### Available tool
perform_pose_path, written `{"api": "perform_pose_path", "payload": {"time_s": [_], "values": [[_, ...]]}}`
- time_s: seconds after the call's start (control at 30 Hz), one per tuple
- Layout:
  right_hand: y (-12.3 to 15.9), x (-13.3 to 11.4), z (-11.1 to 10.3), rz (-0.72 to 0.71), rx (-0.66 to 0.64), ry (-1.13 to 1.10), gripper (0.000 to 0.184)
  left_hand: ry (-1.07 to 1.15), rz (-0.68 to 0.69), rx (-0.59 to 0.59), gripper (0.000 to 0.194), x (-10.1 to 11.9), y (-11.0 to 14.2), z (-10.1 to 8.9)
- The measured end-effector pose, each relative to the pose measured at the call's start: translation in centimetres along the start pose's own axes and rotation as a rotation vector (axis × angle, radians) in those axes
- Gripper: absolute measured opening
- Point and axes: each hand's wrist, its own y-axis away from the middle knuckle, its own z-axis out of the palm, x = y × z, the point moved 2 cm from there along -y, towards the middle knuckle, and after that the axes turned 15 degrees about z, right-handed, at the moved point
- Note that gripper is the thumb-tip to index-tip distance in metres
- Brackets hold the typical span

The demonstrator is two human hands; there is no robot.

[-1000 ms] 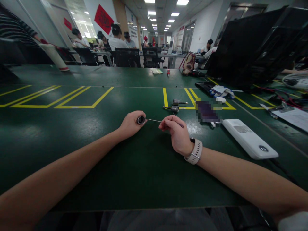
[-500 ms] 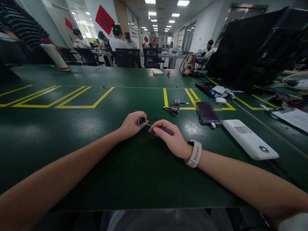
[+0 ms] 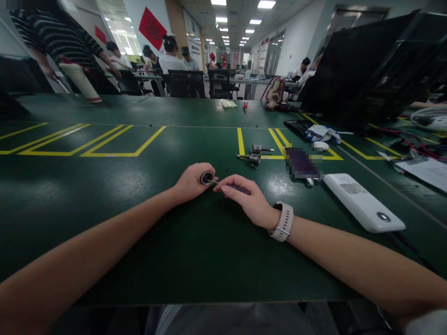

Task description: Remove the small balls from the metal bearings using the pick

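Fingers of the right hand (image 3: 252, 203): pinching one slim dark-handled tool (image 3: 239, 189), its shaft at the open mouth of a metal cylinder (image 3: 201, 178). Left hand (image 3: 190, 184): fingers curled around said cylinder, over green table (image 3: 223, 260).

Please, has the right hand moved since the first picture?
Yes. The right hand has moved left in the view, farther from the white device and closer to the left hand.

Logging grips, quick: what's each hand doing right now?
Left hand: closed around a dark metal cylindrical cup.
Right hand: closed on a thin tool's dark purple handle.
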Motion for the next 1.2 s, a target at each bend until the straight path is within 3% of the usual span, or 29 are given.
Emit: {"api": "perform_pose_path", "payload": {"time_s": [0.27,0.57,0.83,1.07,1.2], "values": [[0.0,-0.1,0.0,-0.006,0.114,0.07,0.014,-0.015,-0.007,-0.013,0.019,-0.2,0.0,0.2],[0.2,-0.1,-0.2,-0.033,0.126,0.034,0.014,-0.019,-0.067,0.013,0.018,-0.4,0.1,0.2],[0.3,-0.4,0.1,-0.01,0.148,0.152,0.013,-0.122,-0.007,-0.121,0.009,-0.1,0.1,0.3],[-0.9,1.1,-0.8,0.181,0.043,-0.351,0.012,-0.067,0.035,-0.121,0.009,-0.1,0.1,0.2],[-1.2,1.4,-0.9,0.204,-0.016,-0.444,0.013,0.007,0.055,-0.095,0.013,-0.2,0.2,0.3]]}}
